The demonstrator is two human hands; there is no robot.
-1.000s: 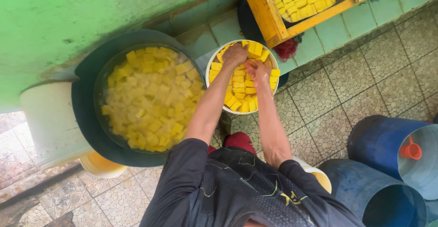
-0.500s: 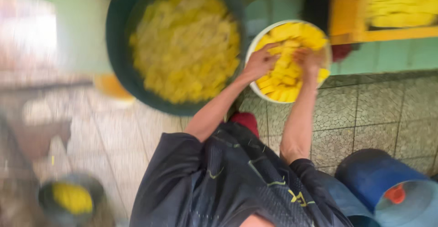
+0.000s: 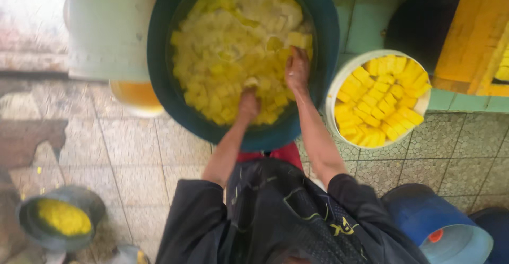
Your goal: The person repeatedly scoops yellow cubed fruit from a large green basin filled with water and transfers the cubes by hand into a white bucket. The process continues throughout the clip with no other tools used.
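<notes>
Both hands are now working in the large dark teal round basin [image 3: 323, 41] of pale yellow cut cubes [image 3: 233, 46]; half a second ago I was seeing them in the white round bucket [image 3: 339, 83] of stacked deeper-yellow blocks [image 3: 384, 102], just right of the basin. Left hand [image 3: 247, 104] is plunging among the cubes, grip hidden. Right hand [image 3: 297, 68] is lying flat, fingers loose, on the cubes. The work is apparently shifting from stacking to gathering.

One head-worn camera looks steeply down, close over the big tub [image 3: 159, 83] and tiled floor [image 3: 143, 163]
</notes>
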